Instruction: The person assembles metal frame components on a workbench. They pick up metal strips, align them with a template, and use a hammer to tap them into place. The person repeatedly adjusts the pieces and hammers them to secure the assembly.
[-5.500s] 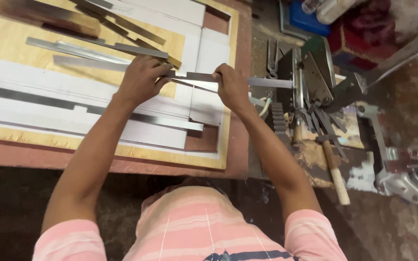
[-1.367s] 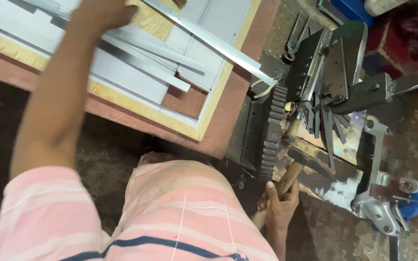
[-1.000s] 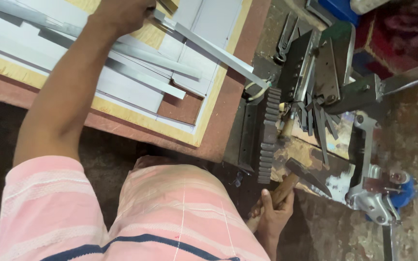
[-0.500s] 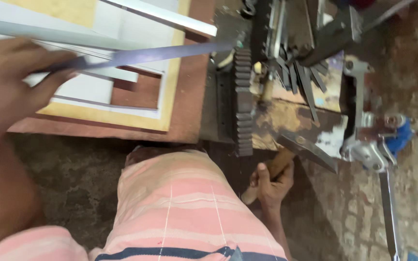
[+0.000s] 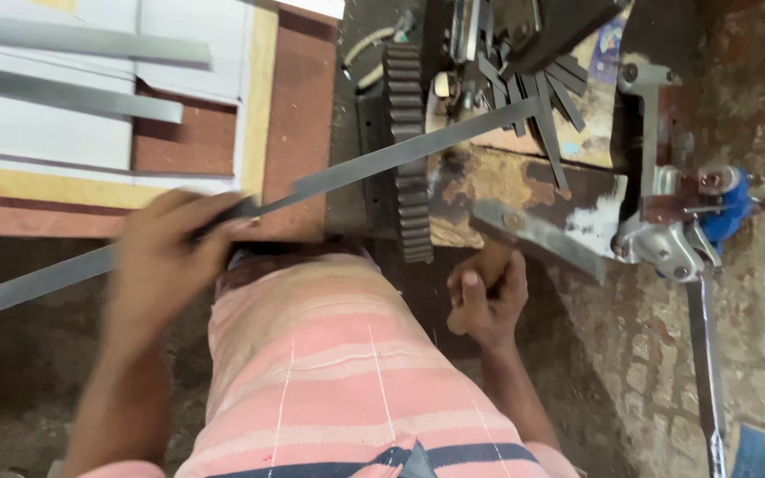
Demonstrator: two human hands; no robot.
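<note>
The left hand (image 5: 166,257) is closed around a long flat metal strip (image 5: 400,155), gripping it partway along its length. The strip's long axis runs on a slant: from beyond the left hand's outer side it rises up and to the right, past the edge of the bench (image 5: 289,133), across a toothed gear rack (image 5: 407,150), and ends among the dark blades of the cutting machine (image 5: 524,97). So the free end lies well ahead and to the right of the left hand, nearer the right hand's side of the body, while the tail of the strip sticks out behind the left hand toward the lower left.

The right hand (image 5: 487,296) is wrapped shut on a wooden handle (image 5: 489,265), which sits just below the machine's rusty plate (image 5: 524,204) and below the strip's far end. The two hands are well apart, with the person's striped shirt (image 5: 347,381) between them. The left hand is blurred, so its finger placement cannot be told exactly. More strips (image 5: 73,93) lie on the bench above the left hand.
</note>
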